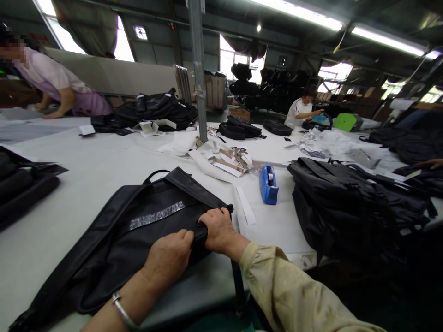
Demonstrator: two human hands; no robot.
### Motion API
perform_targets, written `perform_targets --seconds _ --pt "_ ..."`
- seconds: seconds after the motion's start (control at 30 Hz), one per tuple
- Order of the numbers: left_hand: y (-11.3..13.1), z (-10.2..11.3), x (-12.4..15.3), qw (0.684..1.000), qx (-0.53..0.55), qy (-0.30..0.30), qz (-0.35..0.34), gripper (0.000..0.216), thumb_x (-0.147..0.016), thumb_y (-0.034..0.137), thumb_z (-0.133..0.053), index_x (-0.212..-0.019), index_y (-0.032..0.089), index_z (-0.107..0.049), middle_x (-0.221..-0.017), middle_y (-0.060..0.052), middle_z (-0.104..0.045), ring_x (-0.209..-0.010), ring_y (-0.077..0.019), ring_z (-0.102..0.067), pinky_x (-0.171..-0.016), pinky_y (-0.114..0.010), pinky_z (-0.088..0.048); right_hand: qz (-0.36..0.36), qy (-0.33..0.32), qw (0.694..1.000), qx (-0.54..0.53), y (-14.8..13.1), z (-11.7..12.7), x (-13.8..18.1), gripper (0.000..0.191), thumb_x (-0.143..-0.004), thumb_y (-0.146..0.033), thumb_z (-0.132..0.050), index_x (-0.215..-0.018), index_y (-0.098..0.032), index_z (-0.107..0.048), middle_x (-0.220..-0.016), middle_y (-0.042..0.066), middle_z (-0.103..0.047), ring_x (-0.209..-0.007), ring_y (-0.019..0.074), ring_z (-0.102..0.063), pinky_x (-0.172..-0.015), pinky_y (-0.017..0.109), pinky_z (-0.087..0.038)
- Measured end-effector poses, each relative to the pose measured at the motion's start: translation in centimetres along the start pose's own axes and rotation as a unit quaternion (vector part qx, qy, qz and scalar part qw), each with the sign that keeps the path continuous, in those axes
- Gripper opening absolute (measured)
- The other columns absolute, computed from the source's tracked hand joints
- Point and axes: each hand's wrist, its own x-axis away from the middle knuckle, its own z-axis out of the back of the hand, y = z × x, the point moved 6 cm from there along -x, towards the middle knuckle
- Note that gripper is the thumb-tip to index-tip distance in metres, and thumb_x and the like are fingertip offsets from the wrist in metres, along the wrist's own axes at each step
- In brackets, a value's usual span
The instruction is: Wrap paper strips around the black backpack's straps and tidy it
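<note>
A black backpack lies on the white table in front of me, its shoulder straps facing up. Across its back panel runs a strip of shiny clear tape or plastic. My left hand is closed on the bag's near right edge, fingers curled over the black fabric. Just beside it, my right hand grips the same edge close to the lower end of a strap. The fingertips of both hands are partly hidden by the fabric. A narrow black strap hangs past the table edge below my right hand.
A blue tape dispenser stands beyond my right hand, near a white paper strip and scrap paper. Stacked black backpacks fill the right side. A metal post rises from the table. Two people work farther off.
</note>
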Motion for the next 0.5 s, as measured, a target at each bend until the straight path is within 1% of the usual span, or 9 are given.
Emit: perform_targets --seconds 0.1,0.2,0.3,0.37,0.43,0.5 --pt "0.6 -0.8 0.4 0.999 -0.003 0.017 -0.028 0.028 -0.087 0.006 -0.044 -0.103 0.012 -0.066 -0.09 -0.011 -0.068 -0.081 -0.0272 -0.068 -0.074 -0.04 -0.055 0.081 -0.017 0.994 0.071 -0.4 -0.6 0.4 0.023 -0.073 -0.022 -0.061 -0.095 -0.02 -0.06 -0.096 0.006 -0.064 -0.095 0.0237 -0.055 -0.097 0.045 -0.03" --pt "-0.2 -2.1 1.7 0.998 0.003 0.052 -0.028 0.036 -0.085 0.006 -0.045 -0.115 0.01 -0.064 -0.098 -0.014 -0.07 -0.089 -0.0279 -0.069 -0.078 -0.041 -0.058 0.147 -0.005 0.98 0.131 0.0 -0.9 1.1 0.008 -0.081 -0.017 -0.055 -0.088 -0.018 -0.059 -0.09 0.007 -0.063 -0.087 0.0211 -0.053 -0.097 0.043 -0.031" --pt "-2.9 -3.9 4.3 0.994 -0.003 0.105 -0.034 0.05 -0.077 0.0 -0.043 -0.121 0.008 -0.063 -0.116 -0.016 -0.07 -0.101 -0.0278 -0.069 -0.083 -0.039 -0.059 0.184 0.027 0.972 0.145 1.0 -0.6 1.5 0.013 -0.089 -0.014 -0.048 -0.09 -0.019 -0.06 -0.091 0.005 -0.065 -0.089 0.02 -0.052 -0.101 0.045 -0.026" --pt "-5.1 -4.9 6.6 0.987 -0.021 0.153 -0.042 0.054 -0.075 -0.002 -0.039 -0.121 0.008 -0.065 -0.119 -0.016 -0.071 -0.101 -0.0263 -0.07 -0.083 -0.037 -0.06 0.21 0.031 0.967 0.14 1.5 -0.4 1.7 0.014 -0.091 -0.014 -0.047 -0.094 -0.02 -0.06 -0.095 0.005 -0.066 -0.093 0.0197 -0.052 -0.1 0.044 -0.027" --pt "-7.3 -5.7 8.9 0.979 -0.03 0.195 -0.05 0.054 -0.077 -0.001 -0.037 -0.122 0.01 -0.066 -0.118 -0.014 -0.072 -0.098 -0.0249 -0.071 -0.083 -0.035 -0.06 0.23 0.025 0.963 0.139 1.7 -0.3 1.6 0.013 -0.093 -0.015 -0.048 -0.096 -0.019 -0.06 -0.096 0.005 -0.065 -0.093 0.0197 -0.05 -0.092 0.04 -0.031" --pt "-8.9 -6.0 10.7 0.973 -0.019 0.222 -0.065 0.054 -0.079 0.0 -0.037 -0.123 0.013 -0.066 -0.119 -0.011 -0.072 -0.1 -0.0229 -0.071 -0.088 -0.033 -0.058 0.241 0.023 0.958 0.155 1.5 -0.2 1.5 0.013 -0.094 -0.016 -0.048 -0.091 -0.018 -0.06 -0.091 0.006 -0.063 -0.088 0.0201 -0.048 -0.082 0.037 -0.033"
